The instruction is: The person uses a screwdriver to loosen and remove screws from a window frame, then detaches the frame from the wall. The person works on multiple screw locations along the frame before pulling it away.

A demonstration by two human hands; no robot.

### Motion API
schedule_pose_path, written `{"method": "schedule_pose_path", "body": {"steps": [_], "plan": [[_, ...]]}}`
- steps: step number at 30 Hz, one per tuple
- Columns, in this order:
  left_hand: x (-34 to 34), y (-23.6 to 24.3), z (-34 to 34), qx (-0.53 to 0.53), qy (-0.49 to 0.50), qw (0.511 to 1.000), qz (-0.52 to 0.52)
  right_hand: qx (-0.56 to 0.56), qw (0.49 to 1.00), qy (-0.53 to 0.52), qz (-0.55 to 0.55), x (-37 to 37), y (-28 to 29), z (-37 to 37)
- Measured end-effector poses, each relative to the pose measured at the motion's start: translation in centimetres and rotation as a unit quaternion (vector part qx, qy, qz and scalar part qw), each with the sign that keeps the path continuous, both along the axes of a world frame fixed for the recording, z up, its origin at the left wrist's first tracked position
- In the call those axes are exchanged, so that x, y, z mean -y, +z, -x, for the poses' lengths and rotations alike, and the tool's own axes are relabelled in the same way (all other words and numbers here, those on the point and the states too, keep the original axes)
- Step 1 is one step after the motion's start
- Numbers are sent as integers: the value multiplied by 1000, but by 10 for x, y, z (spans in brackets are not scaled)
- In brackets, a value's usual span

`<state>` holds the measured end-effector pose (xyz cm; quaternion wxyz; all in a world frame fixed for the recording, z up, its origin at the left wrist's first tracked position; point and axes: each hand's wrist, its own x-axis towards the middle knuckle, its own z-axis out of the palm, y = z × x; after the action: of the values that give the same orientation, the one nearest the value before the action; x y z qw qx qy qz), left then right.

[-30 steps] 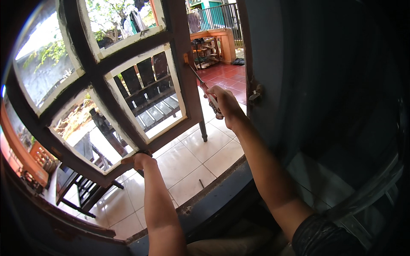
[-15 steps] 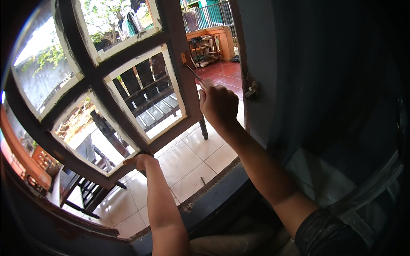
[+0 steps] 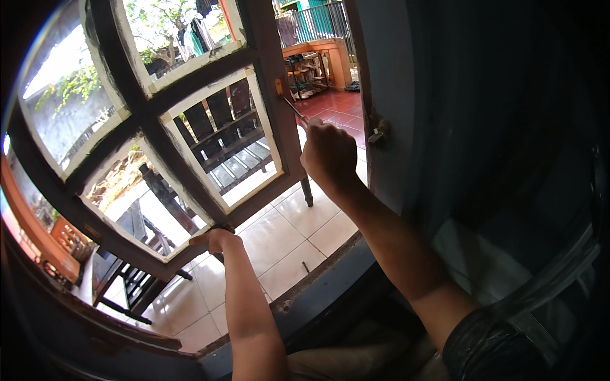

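Observation:
A dark wooden window sash (image 3: pixel 288 141) with several glass panes, edged in pale tape, stands swung out over a tiled porch. My left hand (image 3: pixel 219 240) is closed round its bottom edge, the fingers partly hidden behind the wood. In a fist, my right hand (image 3: pixel 330 152) grips a screwdriver (image 3: pixel 293 108); its thin shaft shows but its handle is mostly covered. That shaft points up and left, its tip at the sash's right edge, just below a small bare orange-brown patch (image 3: pixel 278 87). Whether the tip touches the wood I cannot tell.
Below my arms runs a dark sill (image 3: pixel 318 279). To the right, a dark panel carries a metal latch (image 3: pixel 377 134). A small rod-like piece (image 3: pixel 305 267) lies on the white tiles. Outside are a slatted bench (image 3: pixel 236 166), a dark table (image 3: pixel 121 282) and a shoe rack (image 3: pixel 306 76).
The whole view has shifted slightly, so the sash and porch sit a little farther right. Both hands keep their grips, and the screwdriver tip stays by the sash edge.

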<state>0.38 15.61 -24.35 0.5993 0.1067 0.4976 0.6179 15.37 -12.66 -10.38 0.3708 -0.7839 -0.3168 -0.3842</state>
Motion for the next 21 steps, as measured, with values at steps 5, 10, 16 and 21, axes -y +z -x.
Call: {"method": "schedule_pose_path", "body": {"steps": [5, 10, 16, 21], "plan": [[16, 12, -5, 13, -3, 1000, -14, 134, 975, 43, -170, 2, -20, -20], [1, 1, -5, 21, -1, 1000, 0, -469, 701, 470, -262, 36, 14, -13], [-32, -20, -5, -16, 29, 999, 14, -485, 626, 487, -368, 31, 10, -2], [11, 6, -3, 22, -5, 1000, -10, -606, 388, 543, -433, 39, 7, -15]]}}
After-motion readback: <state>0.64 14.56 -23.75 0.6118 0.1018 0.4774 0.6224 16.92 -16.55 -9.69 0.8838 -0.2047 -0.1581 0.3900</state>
